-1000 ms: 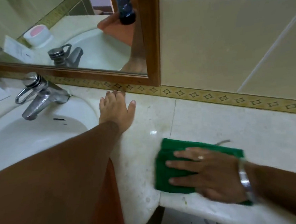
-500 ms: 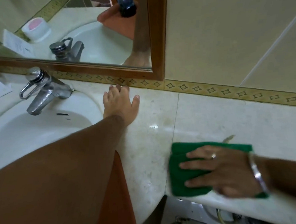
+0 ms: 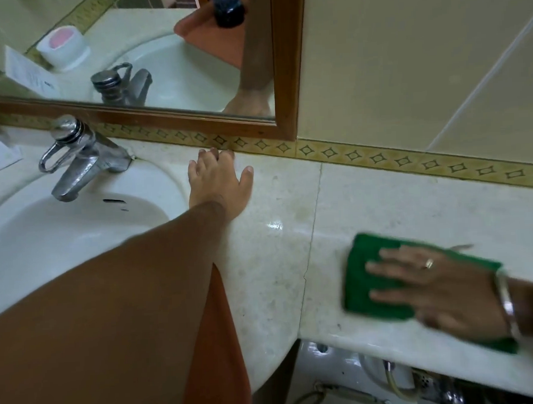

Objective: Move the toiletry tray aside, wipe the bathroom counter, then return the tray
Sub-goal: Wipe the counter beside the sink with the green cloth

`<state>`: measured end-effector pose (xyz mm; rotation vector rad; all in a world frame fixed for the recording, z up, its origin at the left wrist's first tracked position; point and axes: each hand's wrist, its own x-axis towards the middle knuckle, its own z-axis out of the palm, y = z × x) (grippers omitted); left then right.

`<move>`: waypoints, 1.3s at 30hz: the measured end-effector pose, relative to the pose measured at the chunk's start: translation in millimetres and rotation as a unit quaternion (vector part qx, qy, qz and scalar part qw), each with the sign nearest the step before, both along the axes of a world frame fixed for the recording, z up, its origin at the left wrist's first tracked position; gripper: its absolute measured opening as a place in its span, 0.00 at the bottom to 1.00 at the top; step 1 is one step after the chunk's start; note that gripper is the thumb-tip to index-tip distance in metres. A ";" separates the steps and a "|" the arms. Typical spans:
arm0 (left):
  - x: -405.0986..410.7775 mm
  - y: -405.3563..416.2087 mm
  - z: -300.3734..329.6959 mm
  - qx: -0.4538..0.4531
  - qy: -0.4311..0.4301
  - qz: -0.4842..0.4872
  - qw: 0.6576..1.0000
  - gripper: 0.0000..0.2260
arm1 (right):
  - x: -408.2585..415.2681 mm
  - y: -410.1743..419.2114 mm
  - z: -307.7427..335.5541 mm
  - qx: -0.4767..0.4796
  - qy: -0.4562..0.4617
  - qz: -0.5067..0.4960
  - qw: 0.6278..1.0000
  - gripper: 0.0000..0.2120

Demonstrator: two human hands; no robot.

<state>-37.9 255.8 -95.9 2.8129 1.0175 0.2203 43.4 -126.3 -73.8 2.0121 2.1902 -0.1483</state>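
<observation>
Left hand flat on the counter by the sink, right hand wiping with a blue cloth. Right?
Not quite. The head view shows the cloth is green, not blue. The rest holds: left hand flat on the counter by the sink, right hand wiping.

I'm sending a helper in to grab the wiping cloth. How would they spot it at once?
Start at the white sink and go right along the pale counter, past the thin seam in the stone. Near the counter's front edge, the right hand presses flat on the cloth. It is bright green, the only strongly coloured thing on the counter.
</observation>
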 end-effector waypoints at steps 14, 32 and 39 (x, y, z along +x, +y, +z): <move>2.1 3.0 -4.5 0.023 -0.012 -0.002 1.000 0.23 | -1.8 54.9 8.1 0.027 0.067 0.037 0.997 0.33; -11.4 -22.9 -4.6 -0.009 0.063 0.023 0.998 0.42 | 29.8 32.7 11.7 -0.025 0.031 -0.207 0.977 0.27; -9.5 -18.9 -1.6 0.001 0.079 0.018 0.997 0.40 | -40.9 162.2 4.2 0.052 0.044 -0.263 0.962 0.30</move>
